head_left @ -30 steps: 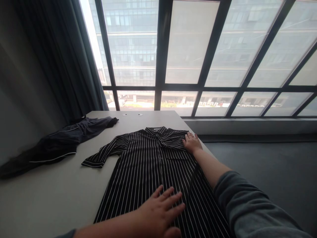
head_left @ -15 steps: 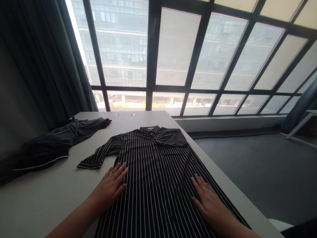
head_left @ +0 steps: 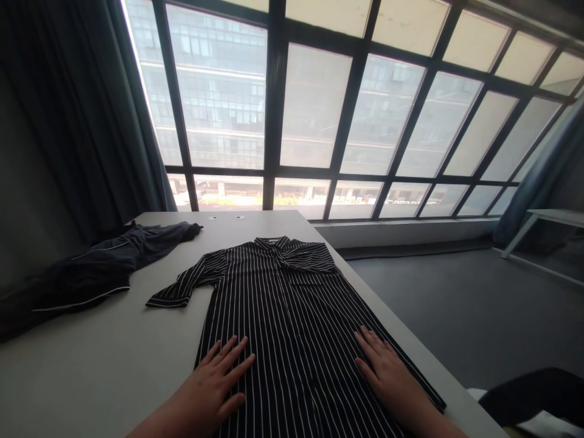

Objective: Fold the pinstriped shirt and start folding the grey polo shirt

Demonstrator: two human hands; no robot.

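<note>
A black shirt with white stripes (head_left: 278,328) lies spread face up on the table, its collar at the far end. Its left-hand sleeve (head_left: 189,283) sticks out over the tabletop, while the other sleeve (head_left: 310,257) is folded across the chest. My left hand (head_left: 219,380) rests flat with fingers spread on the left side of the shirt body. On the right side, my right hand (head_left: 385,371) lies flat on the cloth, fingers stretched out. The shirt's lower end is outside the view.
A white table (head_left: 114,359) carries the shirt. Dark clothing with white piping (head_left: 104,261) lies rumpled at its left. Beyond are a curtain (head_left: 77,115) and large windows (head_left: 314,109). To the right are the grey floor (head_left: 447,298) and another white table (head_left: 554,216).
My left hand has slid down and inward over the shirt, its fingers spreading wider. My right hand remains flat in nearly the same place. The camera view has tilted up and turned slightly right.
</note>
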